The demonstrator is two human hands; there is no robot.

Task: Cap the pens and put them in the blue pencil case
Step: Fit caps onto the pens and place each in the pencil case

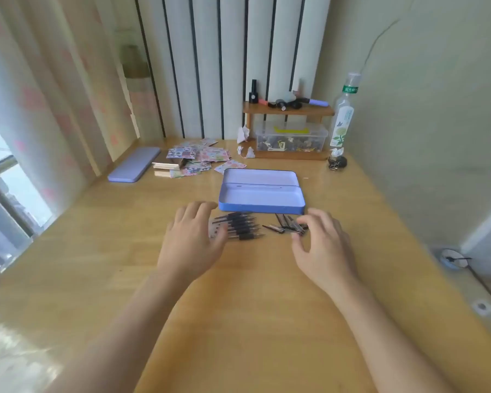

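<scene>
Uncapped pens lie side by side in a neat row on the wooden desk, tips pointing right, just in front of the open blue pencil case; the row keeps every barrel parallel and easy to pick singly. Their caps form a loose heap to the right of the pens, also close to the front wall of the case, so pen and cap can be joined with little reach. The case lies flat with its lid folded back and nothing visible inside, ready to take pens, which suggests the task is at its beginning. The left hand rests flat, fingers spread, over the rear ends of the pens, apparently steadying or gathering them; no pen is closed in its fingers. The right hand hovers half open beside the caps, thumb and fingers curved towards a pinch, gripping nothing that can be seen. Farther back lie a purple tin, patterned paper squares, a clear storage box and a bottle, all well apart from the work.
</scene>
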